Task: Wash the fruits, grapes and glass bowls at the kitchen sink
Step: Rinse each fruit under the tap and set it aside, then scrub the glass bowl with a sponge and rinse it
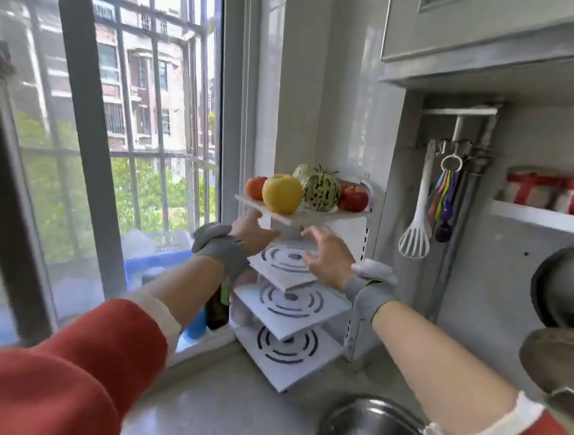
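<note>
A white tiered corner rack (292, 307) stands on the counter by the window. Its top shelf (316, 215) carries a yellow fruit (282, 193), an orange-red fruit (255, 187), two green-striped melons (320, 190), and a red apple (354, 198). My left hand (253, 232) reaches under the front left of that shelf, thumb up against its edge. My right hand (327, 255) hovers just below the shelf, fingers spread and holding nothing. Both wrists wear grey bands. No grapes or glass bowls are in view.
A steel bowl (375, 433) sits at the counter's near edge. A white whisk (414, 241) and coloured measuring spoons (445, 195) hang on the wall. A dark bottle (218, 311) and a blue basket (158, 265) stand by the window. Metal pots (568, 284) crowd the right.
</note>
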{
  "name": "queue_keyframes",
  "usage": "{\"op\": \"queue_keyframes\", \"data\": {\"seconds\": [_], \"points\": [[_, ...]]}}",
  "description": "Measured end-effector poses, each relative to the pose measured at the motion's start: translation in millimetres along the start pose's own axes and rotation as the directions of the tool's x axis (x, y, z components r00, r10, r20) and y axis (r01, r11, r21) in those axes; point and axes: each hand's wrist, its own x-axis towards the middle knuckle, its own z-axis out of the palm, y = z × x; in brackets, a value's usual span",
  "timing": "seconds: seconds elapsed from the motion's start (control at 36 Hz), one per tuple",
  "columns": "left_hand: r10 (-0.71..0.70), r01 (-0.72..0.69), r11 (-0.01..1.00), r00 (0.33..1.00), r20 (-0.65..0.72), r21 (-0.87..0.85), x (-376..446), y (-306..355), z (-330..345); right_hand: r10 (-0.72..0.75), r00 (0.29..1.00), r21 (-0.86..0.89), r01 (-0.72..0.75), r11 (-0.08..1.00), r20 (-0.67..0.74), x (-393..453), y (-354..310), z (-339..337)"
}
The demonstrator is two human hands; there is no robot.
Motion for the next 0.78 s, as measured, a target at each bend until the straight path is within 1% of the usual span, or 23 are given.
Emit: {"op": "queue_keyframes", "data": {"seconds": [0.03, 0.06, 0.08, 0.11, 0.14, 0.17, 0.19, 0.25, 0.28, 0.31, 0.36, 0.39, 0.44, 0.5, 0.61, 0.67, 0.69, 0.78], "points": [[-0.021, 0.020, 1.000, 0.998, 0.065, 0.013, -14, -8, 2, 0.001, 0.998, 0.016, -0.002, 1.000, 0.060, -13, -4, 4], [-0.058, 0.054, 0.998, 0.992, 0.111, 0.044, -46, -28, 13, 0.027, 0.992, 0.034, -0.032, 0.999, 0.125, -42, -5, 25], [-0.010, -0.005, 0.995, 0.990, 0.142, 0.099, -53, -22, 11, 0.014, 0.988, 0.012, -0.016, 1.000, 0.155, -40, -8, 20], [-0.049, 0.013, 0.987, 0.974, 0.220, 0.161, -84, -44, 23, 0.032, 0.962, 0.016, -0.038, 0.999, 0.269, -67, -6, 44], [-0.069, 0.009, 0.976, 0.961, 0.267, 0.217, -110, -62, 32, 0.046, 0.934, 0.010, -0.053, 0.999, 0.355, -89, -5, 61], [-0.064, -0.013, 0.966, 0.956, 0.287, 0.257, -122, -70, 38, 0.057, 0.915, -0.014, -0.056, 0.998, 0.399, -97, -3, 68], [-0.104, 0.000, 0.955, 0.937, 0.333, 0.298, -142, -88, 48, 0.094, 0.881, -0.049, -0.080, 0.996, 0.463, -116, -2, 83], [-0.158, 0.004, 0.941, 0.890, 0.428, 0.339, -176, -117, 67, 0.116, 0.829, -0.062, -0.098, 0.993, 0.547, -145, 5, 112], [-0.230, 0.059, 0.928, 0.867, 0.441, 0.368, -189, -135, 76, 0.152, 0.801, -0.071, -0.136, 0.988, 0.580, -159, 8, 126], [-0.252, 0.070, 0.916, 0.866, 0.431, 0.395, -199, -144, 82, 0.163, 0.792, -0.094, -0.133, 0.987, 0.588, -167, 11, 134], [-0.342, 0.124, 0.887, 0.824, 0.452, 0.446, -225, -177, 99, 0.215, 0.741, -0.124, -0.177, 0.976, 0.636, -194, 21, 164], [-0.355, 0.118, 0.872, 0.821, 0.447, 0.475, -230, -183, 100, 0.243, 0.732, -0.149, -0.192, 0.970, 0.637, -199, 25, 170], [-0.420, 0.127, 0.831, 0.780, 0.463, 0.542, -249, -209, 108, 0.290, 0.682, -0.180, -0.229, 0.957, 0.672, -220, 35, 196], [-0.475, 0.142, 0.791, 0.756, 0.451, 0.595, -259, -228, 110, 0.327, 0.652, -0.196, -0.267, 0.944, 0.684, -234, 41, 214], [-0.520, 0.169, 0.757, 0.740, 0.427, 0.631, -270, -247, 112, 0.351, 0.658, -0.173, -0.322, 0.931, 0.666, -247, 48, 241], [-0.541, 0.190, 0.751, 0.725, 0.426, 0.632, -275, -259, 120, 0.355, 0.647, -0.160, -0.342, 0.926, 0.675, -250, 55, 260], [-0.536, 0.192, 0.754, 0.733, 0.419, 0.628, -278, -259, 122, 0.359, 0.653, -0.159, -0.345, 0.925, 0.667, -252, 56, 262], [-0.549, 0.246, 0.770, 0.726, 0.415, 0.589, -286, -270, 135, 0.385, 0.649, -0.145, -0.393, 0.908, 0.656, -257, 62, 278]]}}
